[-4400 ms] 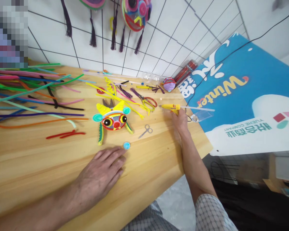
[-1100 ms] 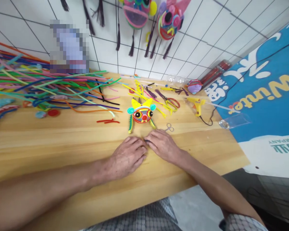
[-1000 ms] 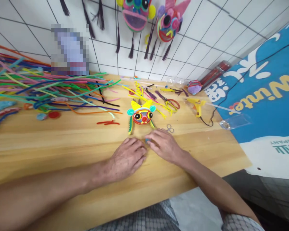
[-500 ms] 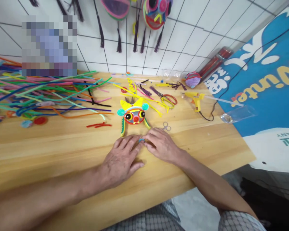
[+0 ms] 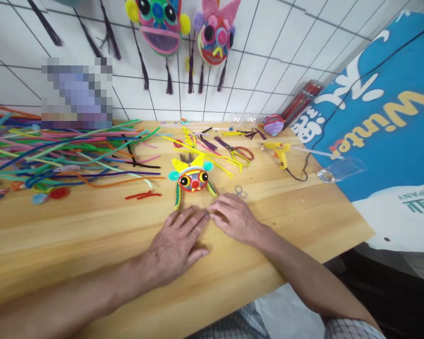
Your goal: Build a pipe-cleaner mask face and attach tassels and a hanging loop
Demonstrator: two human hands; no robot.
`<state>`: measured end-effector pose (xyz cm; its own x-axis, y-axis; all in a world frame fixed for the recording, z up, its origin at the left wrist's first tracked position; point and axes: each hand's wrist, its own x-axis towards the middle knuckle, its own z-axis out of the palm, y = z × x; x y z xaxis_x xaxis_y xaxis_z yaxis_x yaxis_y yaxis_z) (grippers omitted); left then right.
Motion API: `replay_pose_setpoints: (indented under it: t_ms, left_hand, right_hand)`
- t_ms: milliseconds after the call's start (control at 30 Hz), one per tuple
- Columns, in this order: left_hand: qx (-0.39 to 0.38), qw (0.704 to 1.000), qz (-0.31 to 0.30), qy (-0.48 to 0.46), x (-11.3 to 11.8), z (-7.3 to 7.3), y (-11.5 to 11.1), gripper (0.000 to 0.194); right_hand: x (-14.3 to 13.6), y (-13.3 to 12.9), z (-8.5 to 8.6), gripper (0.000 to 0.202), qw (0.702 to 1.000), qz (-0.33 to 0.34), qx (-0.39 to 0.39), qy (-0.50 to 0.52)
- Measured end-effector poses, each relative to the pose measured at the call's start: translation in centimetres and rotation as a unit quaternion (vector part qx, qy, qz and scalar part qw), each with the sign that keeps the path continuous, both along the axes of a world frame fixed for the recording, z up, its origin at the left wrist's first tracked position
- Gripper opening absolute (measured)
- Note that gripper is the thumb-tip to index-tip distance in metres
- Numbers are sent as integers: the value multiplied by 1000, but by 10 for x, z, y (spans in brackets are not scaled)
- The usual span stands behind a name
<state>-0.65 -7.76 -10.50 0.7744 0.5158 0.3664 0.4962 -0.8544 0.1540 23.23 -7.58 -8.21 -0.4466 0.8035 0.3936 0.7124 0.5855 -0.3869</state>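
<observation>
Bluish piece (image 5: pixel 207 214), mostly hidden, sits between the left hand (image 5: pixel 173 246) and right hand (image 5: pixel 236 219), in front of a horned figure (image 5: pixel 194 182). The left lies flattish, thumb spread; the right's fingers curl inward, gripping or not I can't tell. Uneven pressing could skid it sideways.

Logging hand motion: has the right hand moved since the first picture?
Yes: the right hand moved left, off the glue gun, judged against the blue banner.
</observation>
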Motion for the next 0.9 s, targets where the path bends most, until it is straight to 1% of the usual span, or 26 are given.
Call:
replay_pose_setpoints:
  t_ms: [200, 367, 567, 900]
  left_hand:
    - [11, 1000, 7, -7, 2, -1, -2, 57]
    - [0, 1000, -6, 16, 0, 1, -2, 63]
    - [-25, 1000, -9, 2, 0, 1, -1, 64]
    - [-43, 999, -12, 5, -1, 4, 1, 58]
  right_hand:
    - [3, 3, 0, 7, 1000, 6, -6, 18]
    - [5, 4, 2, 10, 1000, 10, -1, 25]
    - [5, 5, 2, 16, 1000, 9, 0, 26]
    - [3, 5, 2, 14, 999, -1, -2, 38]
